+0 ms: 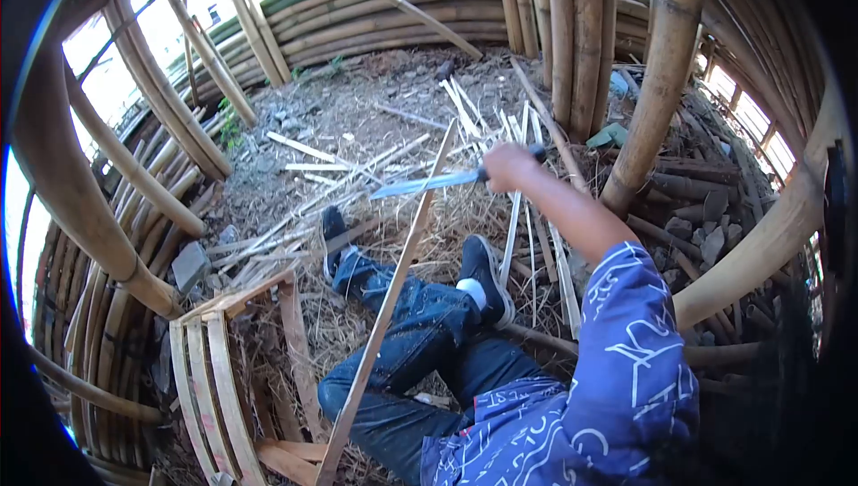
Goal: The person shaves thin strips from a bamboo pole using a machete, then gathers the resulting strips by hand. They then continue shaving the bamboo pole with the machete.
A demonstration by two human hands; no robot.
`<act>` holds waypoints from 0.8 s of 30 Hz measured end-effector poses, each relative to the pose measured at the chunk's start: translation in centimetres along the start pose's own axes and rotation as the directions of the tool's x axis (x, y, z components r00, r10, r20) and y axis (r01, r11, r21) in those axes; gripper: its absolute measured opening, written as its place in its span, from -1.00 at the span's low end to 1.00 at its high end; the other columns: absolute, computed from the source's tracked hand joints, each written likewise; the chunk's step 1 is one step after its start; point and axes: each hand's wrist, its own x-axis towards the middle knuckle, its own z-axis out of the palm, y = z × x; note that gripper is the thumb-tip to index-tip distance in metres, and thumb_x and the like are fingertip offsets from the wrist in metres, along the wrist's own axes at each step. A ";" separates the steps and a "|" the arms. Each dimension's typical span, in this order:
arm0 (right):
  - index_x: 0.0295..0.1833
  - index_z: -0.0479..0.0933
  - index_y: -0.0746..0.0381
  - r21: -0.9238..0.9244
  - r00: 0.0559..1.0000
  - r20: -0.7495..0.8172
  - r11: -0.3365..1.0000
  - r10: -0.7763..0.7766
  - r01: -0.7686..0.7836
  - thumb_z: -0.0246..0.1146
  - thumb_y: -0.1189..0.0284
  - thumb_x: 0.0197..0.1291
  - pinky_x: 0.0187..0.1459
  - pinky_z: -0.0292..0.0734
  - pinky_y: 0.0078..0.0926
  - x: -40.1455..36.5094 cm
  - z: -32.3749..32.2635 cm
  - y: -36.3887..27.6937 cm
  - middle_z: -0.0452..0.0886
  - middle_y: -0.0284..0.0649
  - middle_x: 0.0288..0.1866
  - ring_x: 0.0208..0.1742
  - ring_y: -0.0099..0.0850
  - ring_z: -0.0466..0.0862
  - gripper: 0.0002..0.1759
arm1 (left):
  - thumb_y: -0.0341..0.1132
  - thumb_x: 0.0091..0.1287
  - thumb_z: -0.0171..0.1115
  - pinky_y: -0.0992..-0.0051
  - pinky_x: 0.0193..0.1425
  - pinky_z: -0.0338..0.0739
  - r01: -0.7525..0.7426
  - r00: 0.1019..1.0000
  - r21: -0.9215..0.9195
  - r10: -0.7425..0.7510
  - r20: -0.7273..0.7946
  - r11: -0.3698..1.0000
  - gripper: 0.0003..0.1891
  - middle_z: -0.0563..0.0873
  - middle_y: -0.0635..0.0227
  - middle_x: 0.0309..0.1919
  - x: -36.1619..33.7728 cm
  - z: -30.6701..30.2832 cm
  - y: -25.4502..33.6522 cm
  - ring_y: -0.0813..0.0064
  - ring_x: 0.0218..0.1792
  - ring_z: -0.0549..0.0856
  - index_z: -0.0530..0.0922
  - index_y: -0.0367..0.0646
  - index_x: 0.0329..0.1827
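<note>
Stacked bamboo poles (384,8) wall in a patch of littered earth (295,120) beyond the far end of one long split-bamboo strip (386,312). That strip slants from beside our body across our jeans (431,316), with one sneaker (335,238) to its left and another sneaker (483,276) to its right; our legs seem bent this way to give it room. Our right hand (509,167), right of the strip's upper part, is clenched round the handle of a long knife (458,180), presumably there so the fingers sit clear of the edge. The blade points left and crosses the strip near its upper end, though we cannot tell whether they touch. Our left hand is out of view, so we cannot say whether it steadies the strip's lower end. Left of the strip sits a slatted wooden crate (234,388), perhaps set close for easy reach. Loose slivers (315,167) lie beyond the strip, and a thick bamboo post (657,75) leans well to its right, likely as a support.
</note>
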 end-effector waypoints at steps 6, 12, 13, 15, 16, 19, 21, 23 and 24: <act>-0.20 0.66 0.25 0.062 0.972 -0.035 0.971 -0.231 0.233 0.34 0.28 -0.11 -0.05 0.64 -0.24 -5.1 0.1 -6.4 0.72 -0.07 -0.18 -0.11 -0.19 0.74 -0.65 | -0.21 0.48 0.04 0.56 -0.45 0.36 0.079 0.997 0.030 -0.078 -0.022 0.996 -0.71 0.54 0.49 -0.46 -0.6 -1.1 0.1 0.63 -0.50 0.46 0.55 -0.20 0.09; -0.26 0.65 0.27 0.237 0.970 -0.102 0.942 -0.221 0.239 0.32 0.31 -0.14 -0.05 0.64 -0.23 -5.4 2.3 -6.8 0.71 -0.05 -0.21 -0.12 -0.17 0.74 -0.68 | -0.18 0.48 0.06 0.55 -0.51 0.34 0.189 0.980 -0.043 -0.192 -0.060 0.981 -0.72 0.52 0.53 -0.54 -1.6 -1.2 -0.9 0.66 -0.56 0.44 0.59 -0.20 0.00; -0.30 0.65 0.23 0.250 0.972 -0.134 0.942 -0.195 0.223 0.32 0.29 -0.15 -0.07 0.63 -0.19 -5.1 3.4 -6.8 0.71 -0.05 -0.26 -0.16 -0.15 0.74 -0.71 | -0.18 0.48 0.07 0.55 -0.52 0.34 0.202 0.976 -0.065 -0.206 -0.073 0.977 -0.71 0.52 0.53 -0.56 -1.7 -0.8 -1.0 0.66 -0.57 0.44 0.60 -0.20 -0.01; -0.35 0.64 0.19 0.263 0.968 -0.164 0.937 -0.191 0.230 0.32 0.27 -0.16 -0.09 0.62 -0.14 -5.5 4.5 -7.1 0.70 -0.05 -0.32 -0.20 -0.13 0.73 -0.74 | -0.18 0.47 0.09 0.55 -0.53 0.34 0.077 0.986 0.075 -0.064 -0.155 0.994 -0.72 0.48 0.56 -0.66 -0.6 0.1 -4.1 0.66 -0.62 0.44 0.63 -0.21 -0.24; -0.33 0.65 0.20 0.281 0.962 -0.164 0.925 -0.218 0.258 0.32 0.28 -0.17 -0.08 0.63 -0.16 -6.5 4.5 -7.4 0.70 -0.04 -0.30 -0.20 -0.13 0.74 -0.73 | -0.18 0.47 0.09 0.55 -0.53 0.34 0.090 0.983 0.059 -0.080 -0.166 0.994 -0.72 0.48 0.56 -0.66 -0.8 0.1 -3.7 0.66 -0.62 0.44 0.63 -0.21 -0.24; -0.30 0.66 0.20 0.296 0.945 -0.137 0.899 -0.296 0.324 0.31 0.28 -0.18 -0.08 0.64 -0.17 -8.1 4.6 -9.3 0.71 -0.03 -0.30 -0.21 -0.12 0.74 -0.71 | -0.27 0.41 0.16 0.49 -0.56 0.44 0.008 0.981 0.225 0.036 -0.189 0.974 -0.72 0.54 0.43 -0.71 -0.4 -0.1 -3.3 0.59 -0.65 0.56 0.53 -0.26 -0.45; -0.32 0.66 0.20 0.303 0.923 -0.134 0.872 -0.360 0.384 0.31 0.27 -0.20 -0.12 0.64 -0.17 -8.7 4.7 -10.3 0.70 -0.04 -0.34 -0.25 -0.10 0.74 -0.70 | -0.26 0.42 0.15 0.50 -0.56 0.42 0.059 0.981 0.178 -0.024 -0.194 0.982 -0.73 0.53 0.45 -0.69 -1.4 -0.3 -4.1 0.60 -0.64 0.54 0.55 -0.25 -0.41; -0.33 0.65 0.21 0.304 0.920 -0.139 0.868 -0.367 0.392 0.32 0.27 -0.20 -0.12 0.64 -0.17 -8.4 5.3 -11.6 0.70 -0.03 -0.33 -0.24 -0.10 0.74 -0.71 | -0.23 0.44 0.14 0.52 -0.55 0.38 0.146 0.975 0.101 -0.126 -0.182 0.984 -0.74 0.52 0.49 -0.66 -2.7 -0.7 -5.1 0.63 -0.61 0.51 0.59 -0.24 -0.34; -0.33 0.65 0.22 0.296 0.913 -0.153 0.864 -0.379 0.408 0.32 0.27 -0.20 -0.13 0.64 -0.18 -8.2 5.7 -12.0 0.70 -0.03 -0.32 -0.23 -0.10 0.74 -0.71 | -0.21 0.45 0.13 0.53 -0.54 0.36 0.189 0.969 0.063 -0.176 -0.174 0.980 -0.74 0.51 0.51 -0.65 -3.3 -0.9 -5.7 0.65 -0.60 0.49 0.61 -0.23 -0.31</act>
